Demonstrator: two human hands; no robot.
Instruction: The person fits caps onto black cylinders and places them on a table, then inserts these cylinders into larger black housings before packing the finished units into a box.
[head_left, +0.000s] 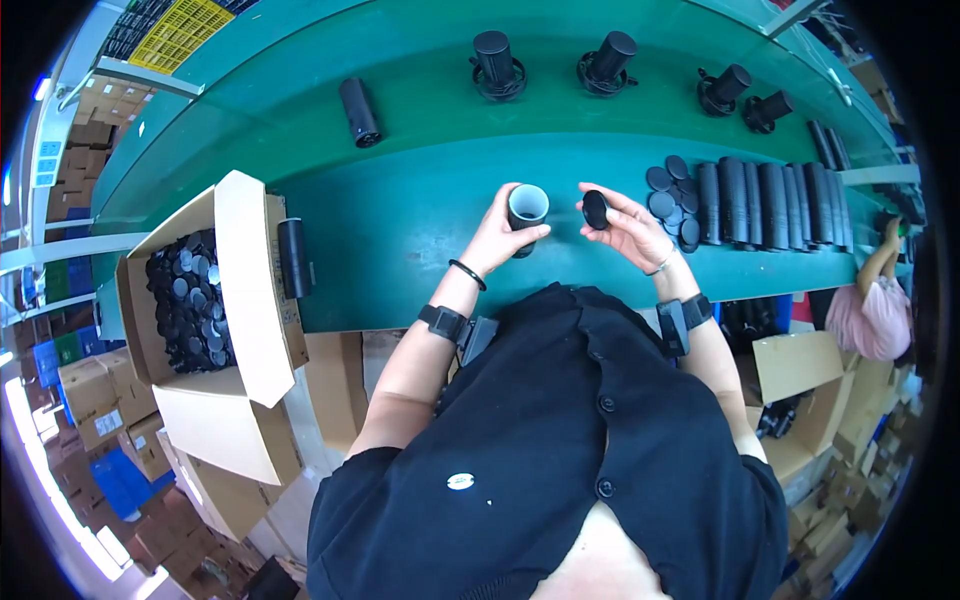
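Note:
My left hand (495, 236) is wrapped round a black cylindrical tube (522, 222), whose open, pale-lined mouth faces up toward me. To its right, my right hand (634, 228) pinches a round black cap (595, 209) by its edge between thumb and fingers. Cap and tube are apart, with the green bench surface showing between them. Beyond my right hand lies a loose pile of similar black discs (662, 204). Next to that pile, several black tubes (770, 205) stand side by side in a row.
An open cardboard box (262, 290) full of small discs stands at the left, with a black tube (291, 258) beside it. Another tube (360, 112) and several black stand-like parts (497, 65) sit farther back on the green bench (410, 190). A co-worker (872, 310) is at the far right.

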